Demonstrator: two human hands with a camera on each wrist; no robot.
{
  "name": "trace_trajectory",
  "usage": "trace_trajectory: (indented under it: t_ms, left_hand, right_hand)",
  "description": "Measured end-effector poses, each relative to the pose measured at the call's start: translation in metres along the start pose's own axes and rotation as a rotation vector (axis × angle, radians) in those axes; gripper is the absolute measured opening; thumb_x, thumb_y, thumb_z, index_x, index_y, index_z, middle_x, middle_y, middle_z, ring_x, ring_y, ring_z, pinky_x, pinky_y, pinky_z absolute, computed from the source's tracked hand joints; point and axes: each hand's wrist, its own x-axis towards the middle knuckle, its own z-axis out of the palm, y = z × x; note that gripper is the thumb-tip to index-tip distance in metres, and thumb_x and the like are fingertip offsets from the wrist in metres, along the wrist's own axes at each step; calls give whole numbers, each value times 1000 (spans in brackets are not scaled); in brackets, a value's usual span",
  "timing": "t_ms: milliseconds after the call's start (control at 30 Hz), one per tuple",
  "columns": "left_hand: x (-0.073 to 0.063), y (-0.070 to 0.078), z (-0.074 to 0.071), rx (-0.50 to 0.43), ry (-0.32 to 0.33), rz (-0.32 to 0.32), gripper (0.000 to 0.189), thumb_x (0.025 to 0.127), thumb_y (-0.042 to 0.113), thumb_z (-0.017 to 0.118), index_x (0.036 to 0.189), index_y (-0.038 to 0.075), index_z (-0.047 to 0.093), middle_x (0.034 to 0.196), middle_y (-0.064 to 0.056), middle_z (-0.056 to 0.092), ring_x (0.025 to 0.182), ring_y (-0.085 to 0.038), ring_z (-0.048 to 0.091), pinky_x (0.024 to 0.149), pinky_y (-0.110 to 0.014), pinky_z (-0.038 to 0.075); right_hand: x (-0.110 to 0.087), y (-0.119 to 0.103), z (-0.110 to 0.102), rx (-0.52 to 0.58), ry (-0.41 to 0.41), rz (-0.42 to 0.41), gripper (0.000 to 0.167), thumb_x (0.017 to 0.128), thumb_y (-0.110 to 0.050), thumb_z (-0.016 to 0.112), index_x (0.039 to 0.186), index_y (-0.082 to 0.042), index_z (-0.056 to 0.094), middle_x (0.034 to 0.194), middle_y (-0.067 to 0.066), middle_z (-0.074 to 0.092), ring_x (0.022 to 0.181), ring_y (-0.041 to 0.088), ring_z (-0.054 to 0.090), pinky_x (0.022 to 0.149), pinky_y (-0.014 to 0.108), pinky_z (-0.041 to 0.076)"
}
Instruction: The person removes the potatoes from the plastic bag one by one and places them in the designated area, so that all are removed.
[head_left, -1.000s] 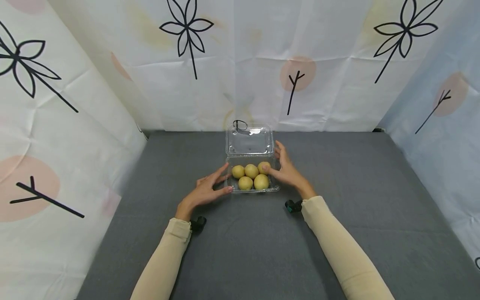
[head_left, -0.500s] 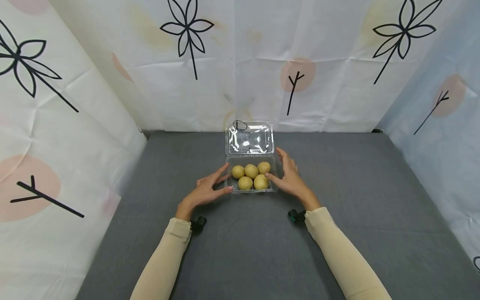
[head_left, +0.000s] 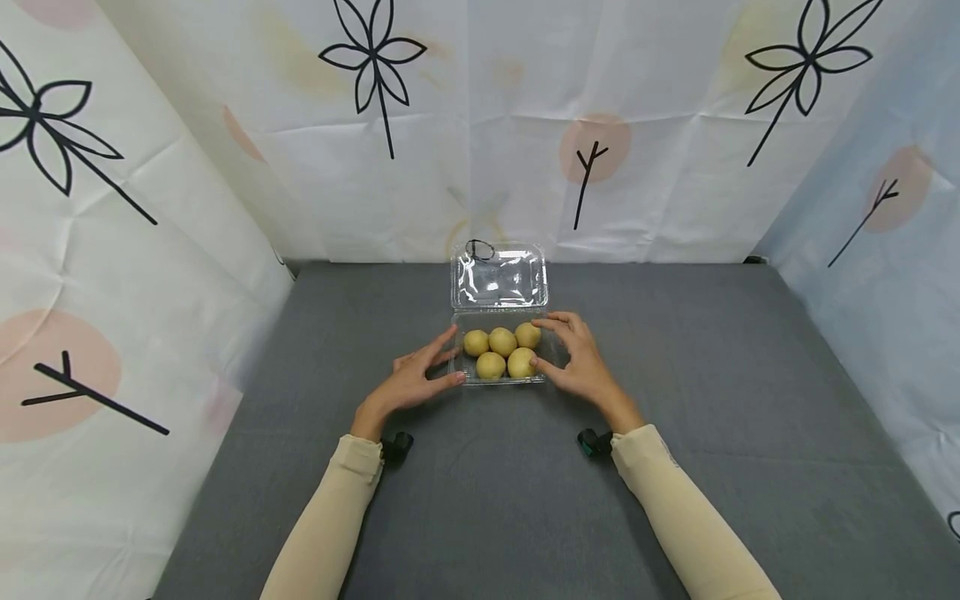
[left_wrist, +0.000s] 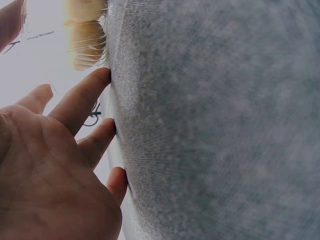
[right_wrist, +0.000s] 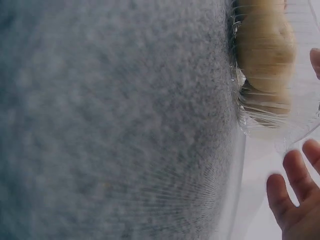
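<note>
A clear plastic clamshell box (head_left: 497, 383) stands on the grey table with its lid (head_left: 498, 279) raised at the back. Inside lie several round yellow fruits (head_left: 502, 342). My left hand (head_left: 412, 379) is at the box's left side, fingers spread and thumb by the front left corner. In the left wrist view, fingertips of that hand (left_wrist: 55, 165) reach down to the tabletop. My right hand (head_left: 583, 362) is at the right side, its index finger over the rim near the back right fruit and its thumb near the front right fruit. Whether it touches the fruit I cannot tell.
Grey cloth covers the table (head_left: 480, 500). White patterned curtains (head_left: 660, 192) close off the back and both sides. The raised lid stands close to the back curtain. A small dark camera (head_left: 592, 442) is strapped to each wrist.
My right hand has drawn back toward me and its fingers have come in over the box's right rim. The thumb has shifted from the back right fruit to the front right one. The left hand stays put.
</note>
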Motion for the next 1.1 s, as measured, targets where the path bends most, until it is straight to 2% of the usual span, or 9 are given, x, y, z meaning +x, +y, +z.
trace_trajectory:
  t_ms: [67, 133, 233, 433, 667, 933, 1100]
  left_hand:
    - [0, 0, 0, -2, 2, 5, 85, 100, 43, 63, 166, 29, 11, 157, 0, 49, 159, -30, 19, 113, -65, 11]
    - [0, -1, 1, -3, 1, 9, 84, 101, 43, 63, 166, 29, 11, 157, 0, 49, 159, -30, 19, 113, -65, 11]
    - [0, 0, 0, -7, -1, 14, 84, 101, 43, 63, 166, 30, 11, 157, -1, 49, 159, -30, 18, 113, -65, 11]
    - [1, 1, 0, -8, -5, 5, 84, 101, 44, 63, 165, 34, 10, 157, 1, 48, 159, -29, 18, 113, -64, 11]
    - [0, 1, 0, -10, -3, 9, 85, 100, 44, 63, 166, 31, 11, 157, 0, 48, 159, -30, 18, 113, -65, 10]
    - [0, 0, 1, -14, -3, 10, 84, 100, 44, 63, 165, 33, 10, 157, 0, 48, 159, -32, 17, 113, -65, 9]
    - [0, -1, 1, -14, 0, 7, 84, 101, 44, 63, 165, 34, 10, 158, 1, 48, 159, -32, 18, 113, -65, 10]
  right_hand:
    - [0, -2, -1, 7, -26, 6, 57, 87, -19, 82, 140, -14, 61, 143, 18, 49, 93, 26, 56, 78, 38, 48]
    - [-1, -4, -2, 9, -51, 13, 56, 87, -19, 82, 139, -15, 61, 138, 15, 52, 75, 18, 52, 68, 31, 45]
    - [-1, -8, -3, 8, -79, 25, 54, 88, -20, 82, 138, -15, 62, 131, 11, 58, 63, 12, 47, 62, 26, 43]
    - [-1, -10, -3, 10, -96, 41, 50, 88, -21, 82, 135, -14, 65, 125, 10, 64, 61, 10, 48, 61, 24, 44]
    - [0, -9, -1, -2, -115, 41, 42, 90, -20, 80, 129, -12, 67, 117, 10, 66, 62, 11, 48, 61, 25, 43]
    - [2, -5, 3, -3, -99, -75, 33, 90, -20, 77, 118, -4, 72, 110, 14, 70, 61, 7, 46, 58, 24, 42]
    - [5, -10, 1, -14, -152, -27, 31, 90, -21, 79, 117, -7, 74, 112, 11, 71, 66, 10, 48, 62, 25, 42]
